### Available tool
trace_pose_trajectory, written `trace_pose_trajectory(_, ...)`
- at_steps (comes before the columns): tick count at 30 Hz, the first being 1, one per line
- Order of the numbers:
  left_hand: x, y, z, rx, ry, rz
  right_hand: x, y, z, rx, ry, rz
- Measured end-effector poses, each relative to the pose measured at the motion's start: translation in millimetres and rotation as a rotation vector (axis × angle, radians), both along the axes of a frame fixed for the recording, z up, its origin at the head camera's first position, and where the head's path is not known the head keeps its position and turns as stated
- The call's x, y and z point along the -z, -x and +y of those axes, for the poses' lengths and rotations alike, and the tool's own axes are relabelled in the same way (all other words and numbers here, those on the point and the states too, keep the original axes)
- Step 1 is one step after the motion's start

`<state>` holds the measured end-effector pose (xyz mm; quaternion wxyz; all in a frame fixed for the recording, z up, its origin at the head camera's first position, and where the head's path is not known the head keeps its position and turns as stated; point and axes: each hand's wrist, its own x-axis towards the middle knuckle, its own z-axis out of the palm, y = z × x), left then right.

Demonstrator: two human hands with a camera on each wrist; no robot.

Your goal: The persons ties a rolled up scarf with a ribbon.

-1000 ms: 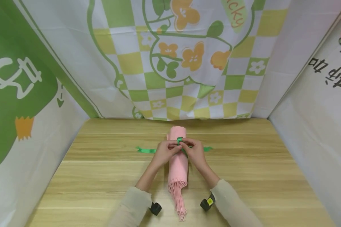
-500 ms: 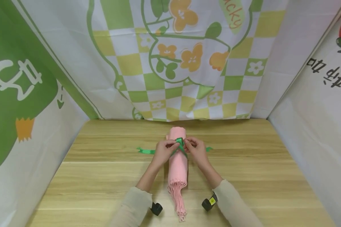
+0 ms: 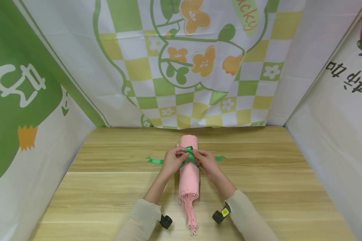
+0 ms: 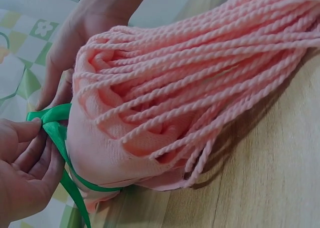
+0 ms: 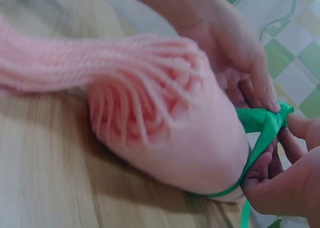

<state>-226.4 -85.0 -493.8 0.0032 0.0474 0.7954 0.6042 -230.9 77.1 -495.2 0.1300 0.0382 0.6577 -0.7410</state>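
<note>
Rolled pink scarf (image 5: 165, 133) on bench (image 5: 45, 188), bound with green ribbon (image 5: 260, 123).
Fringe draped over roll. Ribbon pinched atop roll between right hand (image 5: 285, 188) and left hand (image 5: 235, 53); view slightly blurred.

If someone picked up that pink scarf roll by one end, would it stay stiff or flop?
The scarf would probably sag: it is soft knit, and its fringe already lies limp on the table. It looks light for its bulk. The ribbon that the left hand and right hand pinch on top may keep it rolled, though it could slip.
</note>
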Motion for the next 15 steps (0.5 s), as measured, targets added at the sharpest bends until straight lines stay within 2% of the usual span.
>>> trace_pose_trajectory(4,0.6,0.7,0.1,-0.008,-0.029,-0.015,0.3,1.7,-3.4,0.045,0.104,-0.06)
trace_pose_trajectory(8,0.7,0.8,-0.2,0.001,-0.092,-0.032,-0.6,2.5,-6.2,0.07,0.29,-0.067)
trace_pose_trajectory(11,2.9,1.6,-1.5,0.028,-0.193,-0.07,0.9,2.7,-6.8,0.08,0.412,-0.063)
trace_pose_trajectory(15,8.3,3.2,-4.1,0.071,-0.365,-0.15,2.0,2.3,-6.9,0.073,0.483,-0.054)
